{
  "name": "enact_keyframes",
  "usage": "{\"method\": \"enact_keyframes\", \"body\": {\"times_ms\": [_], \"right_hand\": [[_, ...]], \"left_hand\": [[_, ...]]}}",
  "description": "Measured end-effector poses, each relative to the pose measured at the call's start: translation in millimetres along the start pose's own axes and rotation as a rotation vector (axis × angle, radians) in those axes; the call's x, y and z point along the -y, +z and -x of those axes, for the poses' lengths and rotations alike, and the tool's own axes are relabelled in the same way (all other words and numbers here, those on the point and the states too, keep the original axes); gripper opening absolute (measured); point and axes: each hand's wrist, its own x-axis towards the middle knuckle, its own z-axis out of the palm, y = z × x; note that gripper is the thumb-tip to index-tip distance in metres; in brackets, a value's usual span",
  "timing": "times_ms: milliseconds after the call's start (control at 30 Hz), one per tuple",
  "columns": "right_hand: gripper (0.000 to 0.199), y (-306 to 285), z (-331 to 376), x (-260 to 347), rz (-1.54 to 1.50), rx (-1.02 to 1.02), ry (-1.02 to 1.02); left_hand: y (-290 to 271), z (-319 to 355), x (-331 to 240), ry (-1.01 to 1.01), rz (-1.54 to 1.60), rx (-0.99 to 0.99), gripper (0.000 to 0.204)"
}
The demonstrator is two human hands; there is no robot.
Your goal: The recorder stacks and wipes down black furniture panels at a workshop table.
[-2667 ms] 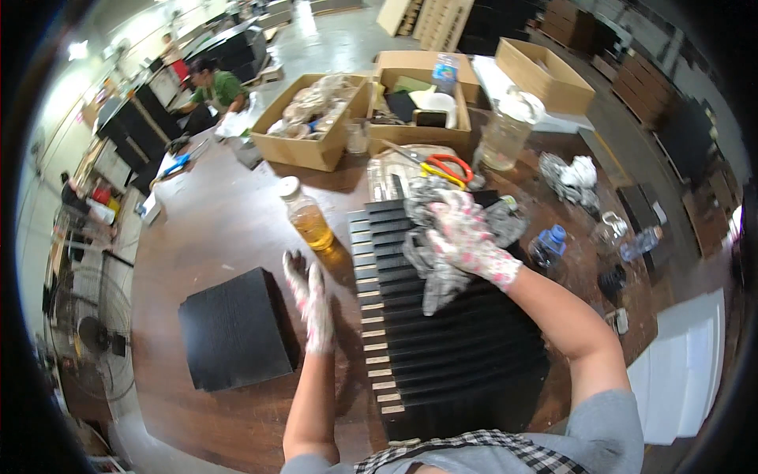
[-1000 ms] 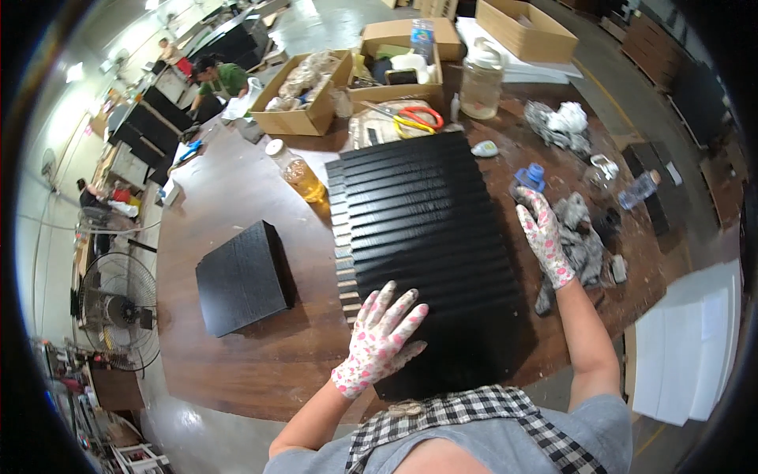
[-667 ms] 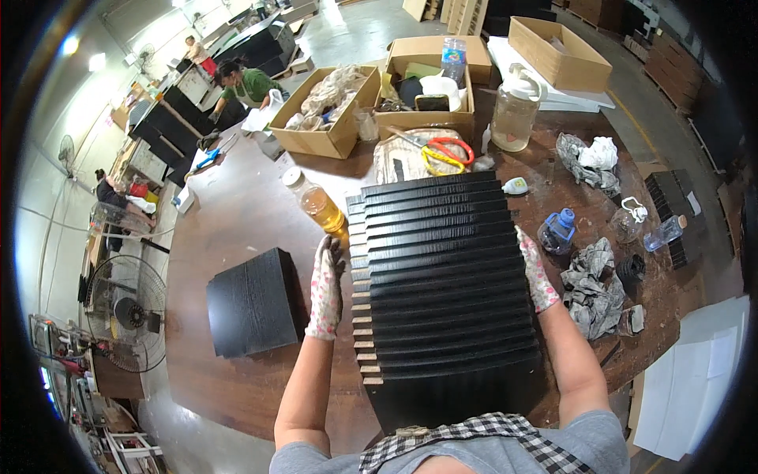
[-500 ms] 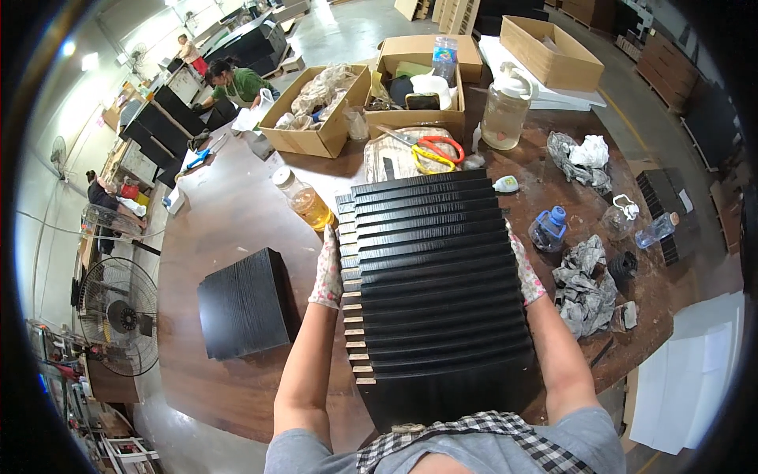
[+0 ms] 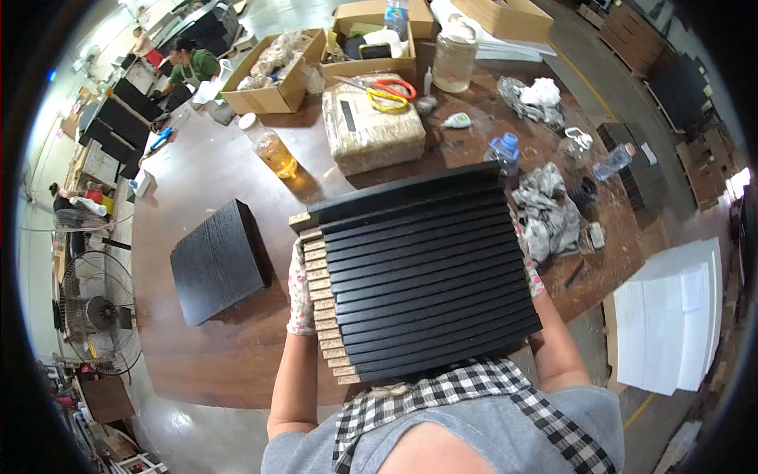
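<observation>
The fingers of my left hand [image 5: 299, 288], in a flowered glove, are closed against the pale, unpainted ends of the black boards [image 5: 426, 272]. My right hand [image 5: 527, 257] presses the opposite side; the board edges hide most of its fingers, so I cannot tell exactly how they bend. Together the two hands hold the boards as one packed row, directly before my checkered apron [image 5: 430, 395]. Whether the lower side rests on the table [image 5: 229, 363], I cannot see.

As I judge it, the gathering is nearly complete: most edges lie close together, and only the farthest board sits a little out of line, its pale end further to the left. Beyond my left hand, a separate black piece [image 5: 217, 265] lies flat, not joined to the row. The crumpled grey cloth [image 5: 545, 209] lies near my right hand, unused. Farther away, scissors [image 5: 388, 93] rest upon a wrapped block [image 5: 371, 138].
</observation>
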Motion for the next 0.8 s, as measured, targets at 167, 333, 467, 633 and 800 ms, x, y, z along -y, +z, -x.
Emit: {"method": "enact_keyframes", "body": {"times_ms": [167, 333, 467, 633, 800], "right_hand": [[0.035, -13.4, 72.6, 3.1, -0.053, -0.098, 0.172], [0.035, -15.2, 103.4, -5.6, -0.076, -0.175, 0.244], [0.035, -10.3, 110.8, -10.5, -0.109, -0.2, 0.255], [0.035, -7.3, 110.5, -12.3, -0.132, -0.219, 0.256], [0.036, -1.9, 108.6, -13.4, -0.148, -0.216, 0.26]], "left_hand": [[-43.7, 6.7, 60.0, -0.33, 0.639, 0.125, 0.044], [-28.5, 15.0, 50.2, -0.335, 0.583, 0.069, 0.044], [-23.2, 19.5, 26.8, -0.293, 0.534, 0.126, 0.045], [-12.3, 17.5, 7.2, -0.282, 0.542, 0.239, 0.048], [-10.1, 6.2, 4.9, -0.256, 0.472, 0.166, 0.053]]}}
